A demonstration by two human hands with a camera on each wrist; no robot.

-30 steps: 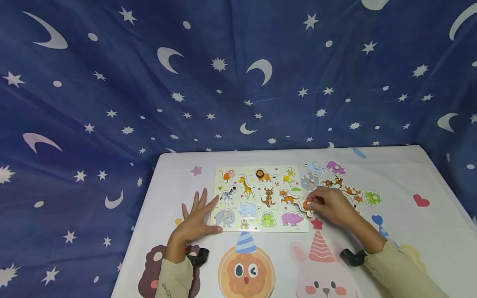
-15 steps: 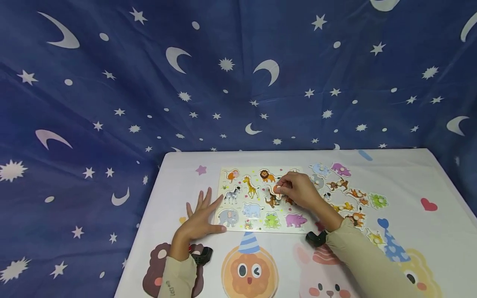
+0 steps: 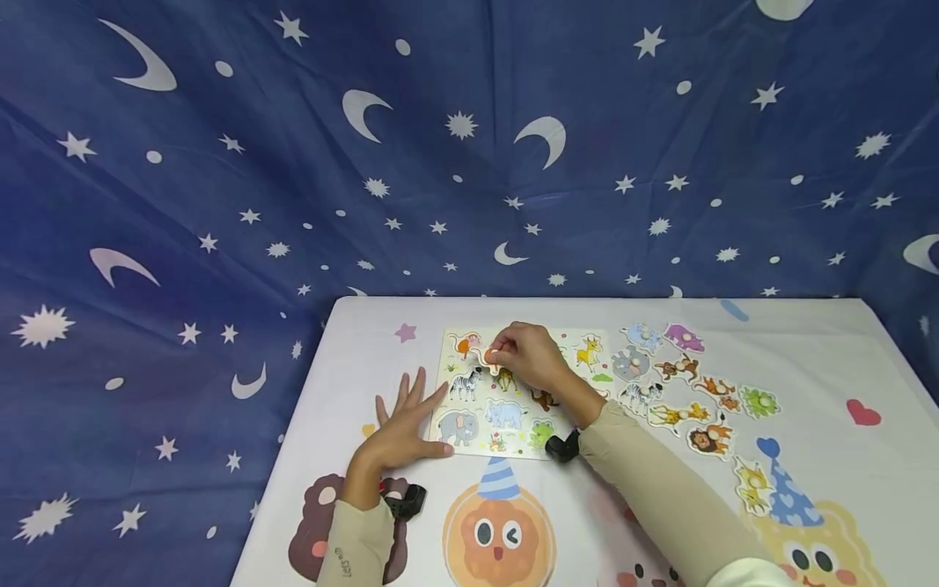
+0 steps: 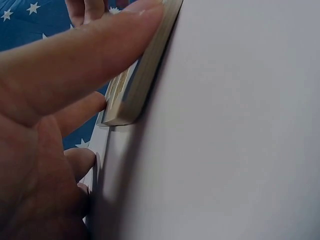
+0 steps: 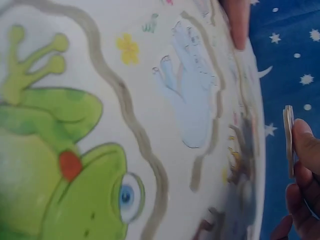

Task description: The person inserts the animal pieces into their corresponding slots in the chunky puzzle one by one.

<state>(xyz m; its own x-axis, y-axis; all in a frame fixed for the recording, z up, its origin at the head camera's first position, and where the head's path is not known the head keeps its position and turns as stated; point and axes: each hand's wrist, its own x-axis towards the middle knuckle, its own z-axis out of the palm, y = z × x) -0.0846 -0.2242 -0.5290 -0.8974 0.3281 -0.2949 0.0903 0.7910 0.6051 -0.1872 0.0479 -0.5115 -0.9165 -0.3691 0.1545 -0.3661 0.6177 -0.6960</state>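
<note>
A pale animal puzzle board (image 3: 534,410) lies on the white cloth, with printed animals in cut-out recesses. My left hand (image 3: 402,432) spreads its fingers at the board's lower left corner; in the left wrist view its thumb (image 4: 117,42) rests against the board edge. My right hand (image 3: 531,355) pinches an orange monkey piece (image 3: 490,360) over the upper left of the board, just below and right of the printed monkey (image 3: 465,345). In the right wrist view the piece (image 5: 288,142) is seen edge-on, apart from the board. The right arm covers part of the board.
Right of the board lie several loose knobbed pieces: rhino (image 3: 642,336), hippo (image 3: 685,337), elephant (image 3: 631,363), kangaroo (image 3: 678,368), tiger (image 3: 717,391), frog (image 3: 760,402), zebra (image 3: 641,397), giraffe (image 3: 680,415), lion (image 3: 710,439) and a yellow horned animal (image 3: 752,487). A blue starry curtain (image 3: 411,179) hangs behind.
My right hand has carried the monkey piece leftward from the board's right edge, across it, to its upper left. The left hand stays at the corner. The head view has shifted slightly.
</note>
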